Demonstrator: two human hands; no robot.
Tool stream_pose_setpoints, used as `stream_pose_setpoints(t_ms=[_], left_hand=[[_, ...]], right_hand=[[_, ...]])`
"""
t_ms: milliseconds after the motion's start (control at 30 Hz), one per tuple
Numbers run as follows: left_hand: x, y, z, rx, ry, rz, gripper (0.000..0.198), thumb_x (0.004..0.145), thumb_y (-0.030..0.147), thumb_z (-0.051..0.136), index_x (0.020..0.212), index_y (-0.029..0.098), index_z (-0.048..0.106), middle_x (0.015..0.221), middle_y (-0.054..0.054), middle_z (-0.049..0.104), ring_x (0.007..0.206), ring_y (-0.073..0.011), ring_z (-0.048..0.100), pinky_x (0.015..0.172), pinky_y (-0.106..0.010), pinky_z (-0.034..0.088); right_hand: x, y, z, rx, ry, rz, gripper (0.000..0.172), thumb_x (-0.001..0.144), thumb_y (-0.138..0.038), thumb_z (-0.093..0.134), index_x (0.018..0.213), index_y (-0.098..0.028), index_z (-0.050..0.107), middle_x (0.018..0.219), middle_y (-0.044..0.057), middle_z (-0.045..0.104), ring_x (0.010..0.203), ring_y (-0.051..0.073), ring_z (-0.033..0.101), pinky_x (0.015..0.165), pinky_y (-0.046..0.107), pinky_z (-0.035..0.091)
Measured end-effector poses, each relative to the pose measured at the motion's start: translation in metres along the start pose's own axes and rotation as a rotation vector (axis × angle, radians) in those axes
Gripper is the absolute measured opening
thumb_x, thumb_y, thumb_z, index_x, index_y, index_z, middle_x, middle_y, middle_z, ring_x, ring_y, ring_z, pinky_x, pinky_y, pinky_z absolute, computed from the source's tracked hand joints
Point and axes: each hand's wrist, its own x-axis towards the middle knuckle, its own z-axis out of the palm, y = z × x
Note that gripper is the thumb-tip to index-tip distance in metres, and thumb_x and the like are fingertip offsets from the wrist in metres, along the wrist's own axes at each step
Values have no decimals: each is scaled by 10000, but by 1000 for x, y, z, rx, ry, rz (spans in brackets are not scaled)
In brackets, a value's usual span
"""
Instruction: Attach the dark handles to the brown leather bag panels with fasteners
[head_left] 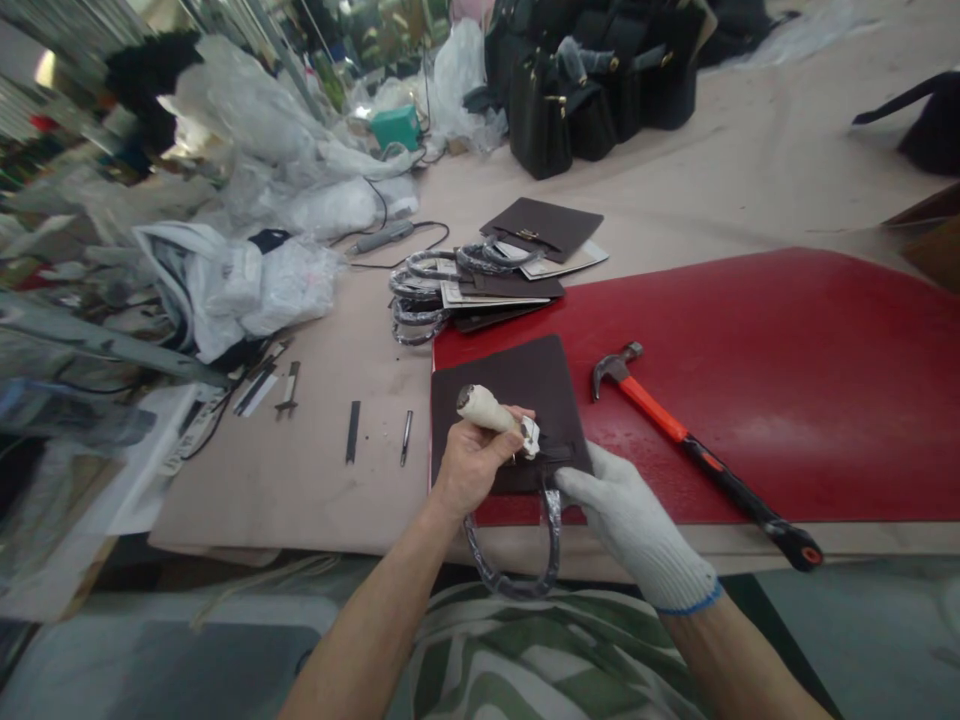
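Observation:
My bare left hand (476, 460) is closed around a short tool wrapped in white (487, 408), which leans over a dark brown leather bag panel (517, 375). The tool's lower end is at the panel near a strap-like strip; what it touches there is hidden by my fingers. My right hand (637, 520), in a white knit glove, grips the panel's near right edge, thumb on top and the other fingers mostly hidden. A plastic-wrapped handle (514, 588) loops from the panel over the table's front edge. On the right lies a claw hammer (675, 425) with an orange and black handle.
A red mat (750, 350) lies beneath the panel and hammer. Behind are stacked panels (544, 225) with wrapped handles. To the left lie a slim metal tool (406, 438) and a dark strip (352, 432). Black handbags (540, 115) and plastic bags (292, 290) stand farther back.

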Motion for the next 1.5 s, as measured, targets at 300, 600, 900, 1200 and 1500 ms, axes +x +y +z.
stream_pose_setpoints(t_ms=[300, 600, 900, 1200, 1500], left_hand=[[3, 12, -2, 26, -41, -25, 335, 802, 407, 880, 994, 146, 795, 1053, -106, 789, 873, -183, 708, 787, -271, 561], [-1, 4, -10, 2, -43, -31, 300, 844, 389, 850, 1021, 154, 796, 1094, -113, 793, 960, -216, 739, 854, -296, 573], [-3, 5, -9, -43, -35, -22, 306, 818, 387, 874, 1003, 162, 782, 1089, -106, 797, 976, -219, 748, 867, -302, 580], [-6, 11, 0, 9, 25, 2, 386, 778, 464, 888, 953, 142, 766, 1027, -117, 794, 938, -233, 745, 833, -327, 589], [-6, 11, -8, -13, 4, -60, 373, 798, 454, 873, 972, 139, 774, 1008, -110, 799, 897, -211, 738, 841, -315, 585]], right_hand=[[3, -13, 20, 312, -13, 77, 278, 655, -264, 794, 921, -195, 752, 969, 60, 768, 935, 275, 687, 927, 395, 544], [6, -8, 20, 288, -18, 80, 284, 661, -268, 807, 935, -200, 779, 976, 55, 777, 926, 274, 683, 919, 384, 544], [8, 0, 16, 267, -27, 68, 326, 676, -256, 803, 994, -187, 775, 1010, 59, 769, 955, 269, 670, 955, 396, 517], [5, -1, 17, 156, -10, 39, 288, 698, -298, 816, 953, -179, 756, 923, 43, 742, 807, 221, 621, 829, 367, 526], [-6, 10, 7, -50, -56, 12, 303, 779, -439, 800, 828, -160, 691, 668, 19, 651, 569, 161, 541, 534, 281, 430]])
